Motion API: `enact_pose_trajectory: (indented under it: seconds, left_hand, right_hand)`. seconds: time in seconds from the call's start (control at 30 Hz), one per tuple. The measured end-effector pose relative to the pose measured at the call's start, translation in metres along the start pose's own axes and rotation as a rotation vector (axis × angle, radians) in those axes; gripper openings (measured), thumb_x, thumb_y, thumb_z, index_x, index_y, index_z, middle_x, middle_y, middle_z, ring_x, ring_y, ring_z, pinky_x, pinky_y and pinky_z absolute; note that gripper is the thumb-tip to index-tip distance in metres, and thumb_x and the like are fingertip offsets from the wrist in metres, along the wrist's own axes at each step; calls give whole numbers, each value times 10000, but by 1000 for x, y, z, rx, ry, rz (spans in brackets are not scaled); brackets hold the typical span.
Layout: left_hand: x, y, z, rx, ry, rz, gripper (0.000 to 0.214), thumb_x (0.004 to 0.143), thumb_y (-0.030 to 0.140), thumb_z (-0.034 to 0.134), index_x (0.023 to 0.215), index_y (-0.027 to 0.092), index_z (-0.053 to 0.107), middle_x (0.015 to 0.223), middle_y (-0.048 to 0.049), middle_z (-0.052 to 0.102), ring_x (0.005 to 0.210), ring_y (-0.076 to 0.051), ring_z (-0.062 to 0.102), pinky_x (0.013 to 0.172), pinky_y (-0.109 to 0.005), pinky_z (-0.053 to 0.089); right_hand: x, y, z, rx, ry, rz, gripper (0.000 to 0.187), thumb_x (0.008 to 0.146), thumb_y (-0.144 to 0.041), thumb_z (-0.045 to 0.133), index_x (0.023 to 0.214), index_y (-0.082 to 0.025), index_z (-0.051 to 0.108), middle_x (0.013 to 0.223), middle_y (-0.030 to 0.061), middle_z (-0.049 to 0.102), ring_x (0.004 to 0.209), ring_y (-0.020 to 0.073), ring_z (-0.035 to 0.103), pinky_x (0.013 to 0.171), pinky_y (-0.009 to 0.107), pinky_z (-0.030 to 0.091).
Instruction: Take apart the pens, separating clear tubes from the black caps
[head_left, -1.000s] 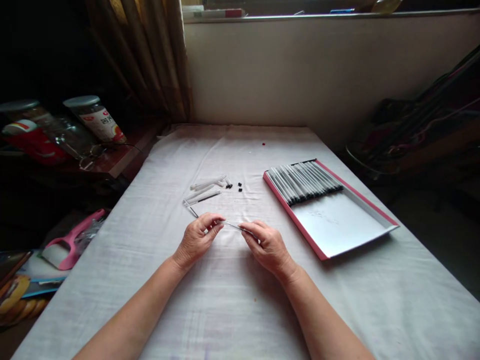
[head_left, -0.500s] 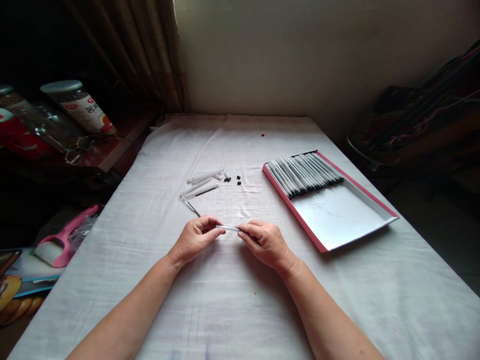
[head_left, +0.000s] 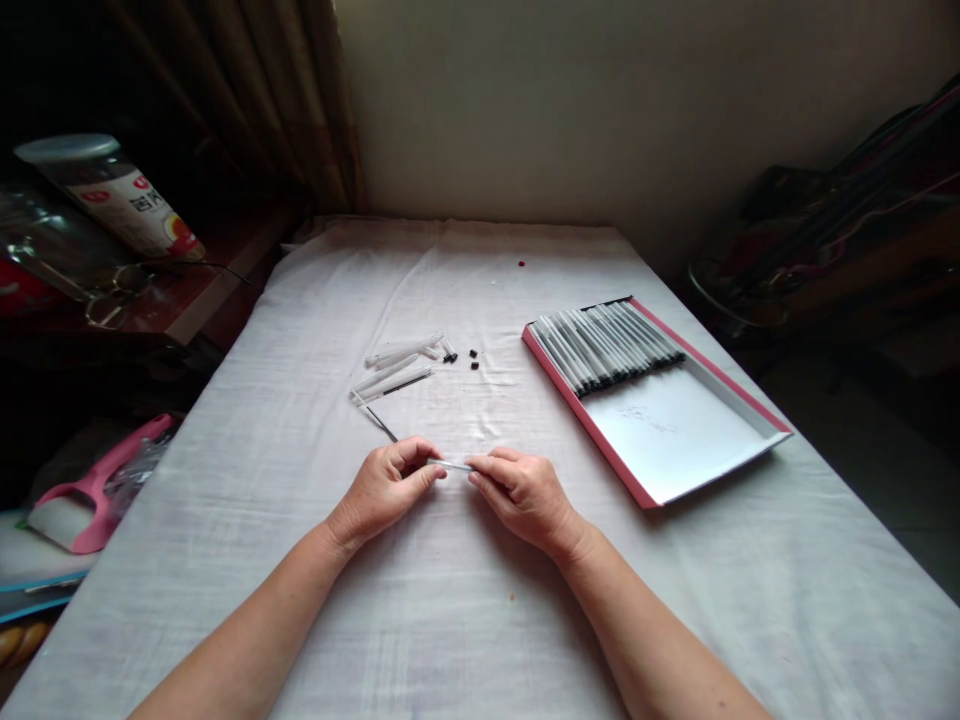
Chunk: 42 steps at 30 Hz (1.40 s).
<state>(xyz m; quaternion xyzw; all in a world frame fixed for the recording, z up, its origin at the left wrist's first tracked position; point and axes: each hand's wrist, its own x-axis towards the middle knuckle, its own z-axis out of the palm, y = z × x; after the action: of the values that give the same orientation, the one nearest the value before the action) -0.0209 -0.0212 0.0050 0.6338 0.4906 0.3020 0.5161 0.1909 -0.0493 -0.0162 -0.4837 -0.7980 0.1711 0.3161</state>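
At the centre of the frame, my left hand [head_left: 382, 488] and right hand [head_left: 525, 492] meet low over the cloth-covered desk [head_left: 480, 620]. Each is pinched shut on one end of a clear pen tube [head_left: 452, 465]. Thumb and fingertips close on it from both sides, a hold that seems meant to keep the slim piece level and free of the cloth. Both wrists rest on the desk, which likely steadies so fine a grip.

Just above my left hand a thin dark rod [head_left: 381, 422] lies slanted on the cloth; I cannot tell whether its near end touches my knuckles. Further up sit a few loose tubes [head_left: 397, 365], and beside them some small black caps [head_left: 474, 358], all within easy reach.

To the right of centre a red-edged tray [head_left: 675, 440] holds a row of pens [head_left: 607, 348]. They are packed side by side against its far wall, probably so they cannot roll, and the near half shows bare.

At the upper left a jar [head_left: 112, 195] stands in shadow beside a curtain [head_left: 285, 100]. A pink tool [head_left: 82, 490] lies off the desk at the left edge.
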Motion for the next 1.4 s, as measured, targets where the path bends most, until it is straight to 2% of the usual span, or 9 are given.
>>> enact_pose_trajectory:
  seconds: [0.1, 0.2, 0.33, 0.4, 0.5, 0.6, 0.73, 1.17, 1.4]
  left_hand:
    - [1, -3, 2, -26, 18, -10, 222, 763, 372, 679, 845, 167, 655, 689, 3, 649, 650, -135, 580, 615, -243, 449]
    - [3, -5, 3, -136, 49, -32, 368, 756, 393, 700, 1038, 168, 630, 780, -21, 692, 727, -153, 620, 664, -254, 471]
    - [5, -3, -2, -284, 87, -71, 677, 724, 464, 742, 1288, 172, 512, 849, -43, 701, 738, -156, 630, 613, -241, 468]
    - [5, -2, -5, -315, 106, -84, 675, 713, 502, 745, 1258, 163, 539, 834, -47, 697, 733, -160, 632, 593, -237, 467]
    - [5, -1, -7, -322, 119, -92, 611, 700, 525, 747, 1163, 152, 604, 828, -57, 705, 736, -163, 637, 605, -241, 478]
    - [4, -1, -7, -304, 131, -92, 532, 704, 523, 743, 1080, 159, 650, 830, -62, 713, 738, -170, 646, 609, -248, 483]
    - [3, -2, -6, -283, 130, -71, 484, 709, 515, 737, 1035, 164, 675, 825, -63, 717, 738, -176, 654, 613, -257, 488]
    - [4, -6, -5, -245, 121, -20, 415, 751, 488, 710, 1010, 165, 688, 806, -61, 725, 726, -173, 654, 627, -260, 492]
    - [5, -4, -10, -349, 151, -42, 465, 732, 542, 723, 995, 161, 687, 805, -58, 711, 696, -154, 637, 594, -242, 491]
  right_hand:
    - [2, -4, 0, 24, 2, 27, 190, 929, -251, 535, 992, -219, 712, 792, 39, 716, 685, 149, 668, 646, 231, 488]
    - [6, -9, -2, 38, 22, 60, 190, 917, -218, 526, 1011, -219, 690, 856, 48, 732, 750, 162, 686, 693, 245, 513]
    - [17, 1, -25, -18, 194, 121, 212, 920, -256, 509, 1007, -213, 698, 908, 71, 722, 797, 180, 687, 747, 277, 534]
    - [27, 18, -47, -67, 318, 206, 234, 903, -319, 536, 1001, -208, 718, 960, 88, 710, 837, 196, 686, 773, 296, 539]
    - [45, 52, -84, -219, 417, 434, 266, 861, -356, 559, 980, -203, 741, 965, 86, 711, 815, 211, 679, 754, 323, 527]
    - [63, 82, -110, -405, 382, 662, 277, 836, -332, 581, 1021, -195, 735, 931, 84, 734, 839, 238, 675, 761, 343, 496]
    - [78, 102, -119, -528, 278, 770, 276, 878, -344, 546, 1048, -202, 712, 970, 80, 750, 879, 249, 679, 730, 330, 463]
    - [96, 111, -115, -668, 199, 699, 305, 921, -329, 487, 1074, -199, 716, 1104, 122, 709, 969, 258, 650, 758, 336, 449]
    - [106, 93, -105, -670, 225, 527, 284, 916, -270, 485, 1047, -200, 727, 1087, 95, 713, 974, 243, 641, 762, 310, 443]
